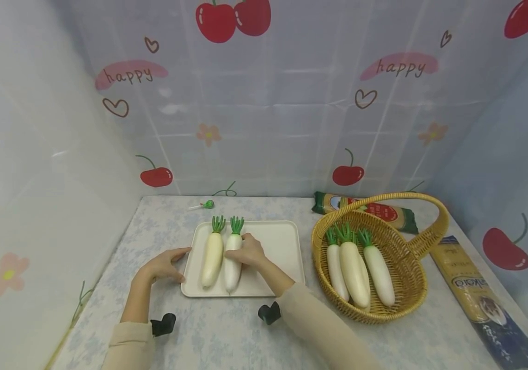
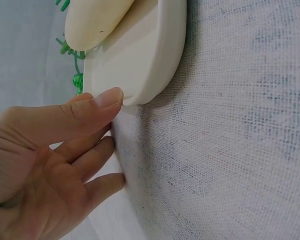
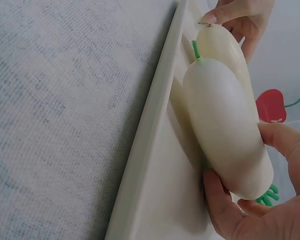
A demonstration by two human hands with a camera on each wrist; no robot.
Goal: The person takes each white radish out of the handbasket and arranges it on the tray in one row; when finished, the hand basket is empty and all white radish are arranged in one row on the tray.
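Observation:
Two white radishes with green tops lie side by side on the white tray (image 1: 273, 257). My right hand (image 1: 249, 252) grips the right-hand radish (image 1: 233, 264), thumb on one side and fingers on the other, as the right wrist view also shows. The other radish (image 1: 212, 259) lies just left of it, untouched. At the tray's left edge is my left hand (image 1: 163, 265), its thumb and fingers spread; in the left wrist view the thumb tip meets the tray's corner (image 2: 155, 75).
A wicker basket (image 1: 414, 277) with several white radishes stands right of the tray. Behind it lies a green-and-gold packet (image 1: 402, 218), and to its right a long gold-and-blue packet (image 1: 476, 303). A green lollipop (image 1: 208, 204) lies behind the tray.

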